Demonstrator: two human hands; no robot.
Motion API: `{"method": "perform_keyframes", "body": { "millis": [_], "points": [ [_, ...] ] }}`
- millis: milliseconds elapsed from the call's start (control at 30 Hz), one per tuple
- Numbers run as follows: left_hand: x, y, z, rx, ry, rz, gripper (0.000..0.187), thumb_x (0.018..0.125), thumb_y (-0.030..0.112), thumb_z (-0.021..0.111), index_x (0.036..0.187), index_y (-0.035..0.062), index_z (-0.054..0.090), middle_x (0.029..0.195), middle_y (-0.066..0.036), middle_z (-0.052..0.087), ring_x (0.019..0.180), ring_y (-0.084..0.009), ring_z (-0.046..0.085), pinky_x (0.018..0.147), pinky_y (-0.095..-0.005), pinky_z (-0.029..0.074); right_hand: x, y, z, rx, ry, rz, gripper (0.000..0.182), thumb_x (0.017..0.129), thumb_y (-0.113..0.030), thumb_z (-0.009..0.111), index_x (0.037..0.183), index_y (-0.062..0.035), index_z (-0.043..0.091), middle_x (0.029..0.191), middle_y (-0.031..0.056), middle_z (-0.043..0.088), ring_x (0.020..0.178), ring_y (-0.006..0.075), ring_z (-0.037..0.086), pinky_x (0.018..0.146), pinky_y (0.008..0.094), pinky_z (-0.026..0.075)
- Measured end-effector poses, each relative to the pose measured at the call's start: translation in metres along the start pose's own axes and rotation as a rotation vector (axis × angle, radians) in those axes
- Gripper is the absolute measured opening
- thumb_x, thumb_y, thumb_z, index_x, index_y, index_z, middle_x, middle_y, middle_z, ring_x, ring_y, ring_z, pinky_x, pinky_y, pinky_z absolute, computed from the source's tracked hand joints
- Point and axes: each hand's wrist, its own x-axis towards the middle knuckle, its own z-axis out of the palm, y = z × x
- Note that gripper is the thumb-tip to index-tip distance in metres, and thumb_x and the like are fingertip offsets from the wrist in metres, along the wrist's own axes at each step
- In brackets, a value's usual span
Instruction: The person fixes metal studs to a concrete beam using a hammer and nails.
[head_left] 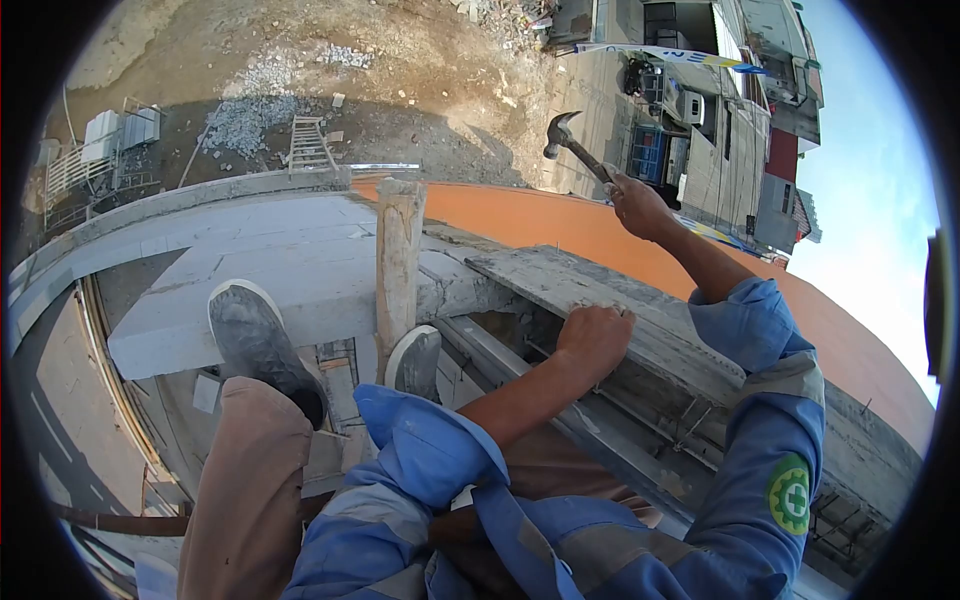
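High on the right, my right hand (643, 207) is closed round the handle of a claw hammer (580, 146), whose metal head points up and away from the wall. Lower down, my left hand (597, 341) rests with curled fingers at a cement-stained board (545, 278) along the wall's top. Something small may be between those fingertips, but I cannot make it out. Beneath the left forearm runs an open channel with metal bars (685, 430) in it. A wooden post (400, 255) stands upright left of the board.
My shoes (255, 335) are by a pale block ledge (270, 265), with a drop beside it. An orange wall face (500, 215) falls away beyond the board. Far below are a ladder (307, 145), gravel (250, 115), and a blue truck (645, 150).
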Motion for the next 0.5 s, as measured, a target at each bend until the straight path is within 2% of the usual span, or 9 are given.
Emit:
{"method": "perform_keyframes", "body": {
  "millis": [33, 100, 133, 200, 300, 367, 433, 500],
  "points": [
    [-0.001, 0.001, -0.001, -0.002, -0.009, -0.002, 0.019, 0.085, 0.009, 0.052, 0.100, 0.0051, 0.063, 0.096, -0.014, 0.068, 0.088, -0.0308, 0.068, 0.076, -0.0438, 0.053, -0.009, -0.006, 0.008, 0.003, -0.001, 0.001, 0.045, 0.101, -0.029, 0.040, 0.134, 0.0001, 0.045, 0.107, 0.0303, 0.062, 0.105, 0.0462, 0.057, 0.092, 0.0515, 0.042],
    [0.000, 0.001, -0.001, -0.004, -0.016, -0.005, 0.018, 0.085, 0.010, 0.052, 0.099, 0.0054, 0.063, 0.094, -0.014, 0.068, 0.086, -0.0309, 0.069, 0.075, -0.0438, 0.053, -0.024, -0.014, 0.020, 0.012, -0.301, 0.156, 0.034, 0.100, -0.027, 0.045, 0.117, 0.0013, 0.053, 0.082, 0.0221, 0.065, 0.061, 0.0330, 0.065, 0.055, 0.0472, 0.051],
    [0.000, 0.000, 0.001, 0.007, -0.004, 0.009, 0.018, 0.085, 0.010, 0.052, 0.099, 0.0057, 0.063, 0.092, -0.014, 0.068, 0.085, -0.0309, 0.069, 0.074, -0.0439, 0.053, -0.024, -0.009, 0.025, 0.014, -0.302, 0.155, 0.034, 0.100, -0.027, 0.045, 0.117, 0.0013, 0.053, 0.082, 0.0221, 0.065, 0.061, 0.0330, 0.065, 0.055, 0.0472, 0.051],
    [-0.001, -0.002, 0.003, 0.023, 0.006, 0.024, 0.018, 0.086, 0.010, 0.052, 0.099, 0.0060, 0.063, 0.090, -0.014, 0.068, 0.084, -0.0309, 0.069, 0.073, -0.0440, 0.053, -0.025, -0.003, 0.031, -0.039, -0.427, 0.145, 0.030, 0.099, -0.025, 0.048, 0.111, 0.0018, 0.052, 0.068, 0.0162, 0.060, 0.043, 0.0235, 0.057, 0.038, 0.0409, 0.045],
    [0.000, -0.002, 0.007, 0.015, 0.047, 0.048, 0.018, 0.085, 0.010, 0.052, 0.099, 0.0056, 0.063, 0.089, -0.014, 0.068, 0.083, -0.0305, 0.069, 0.072, -0.0435, 0.054, -0.011, -0.001, -0.005, -0.026, -0.366, 0.178, 0.031, 0.100, -0.026, 0.046, 0.110, 0.0024, 0.051, 0.064, 0.0146, 0.058, 0.042, 0.0233, 0.056, 0.040, 0.0397, 0.047],
    [-0.001, -0.003, 0.003, 0.016, 0.036, 0.044, 0.018, 0.085, 0.010, 0.052, 0.099, 0.0050, 0.062, 0.091, -0.013, 0.068, 0.084, -0.0304, 0.069, 0.073, -0.0435, 0.054, -0.001, -0.004, -0.045, 0.065, -0.166, 0.046, 0.034, 0.101, -0.027, 0.043, 0.110, 0.0041, 0.051, 0.065, 0.0150, 0.059, 0.039, 0.0225, 0.054, 0.038, 0.0385, 0.045],
    [0.000, -0.003, -0.001, 0.004, 0.016, 0.038, 0.019, 0.086, 0.010, 0.051, 0.100, 0.0048, 0.062, 0.092, -0.013, 0.068, 0.083, -0.0302, 0.069, 0.074, -0.0437, 0.054, 0.013, -0.013, -0.080, 0.105, 0.133, 0.026, 0.036, 0.101, -0.027, 0.040, 0.113, 0.0047, 0.052, 0.076, 0.0226, 0.063, 0.055, 0.0325, 0.063, 0.053, 0.0441, 0.051],
    [0.001, -0.003, 0.002, -0.014, -0.001, 0.030, 0.019, 0.086, 0.010, 0.051, 0.100, 0.0047, 0.062, 0.092, -0.013, 0.068, 0.083, -0.0300, 0.069, 0.074, -0.0438, 0.054, 0.036, -0.005, -0.099, 0.076, 0.499, -0.135, 0.041, 0.101, -0.026, 0.040, 0.126, 0.0050, 0.048, 0.095, 0.0309, 0.064, 0.082, 0.0445, 0.064, 0.075, 0.0495, 0.050]
  ]
}}
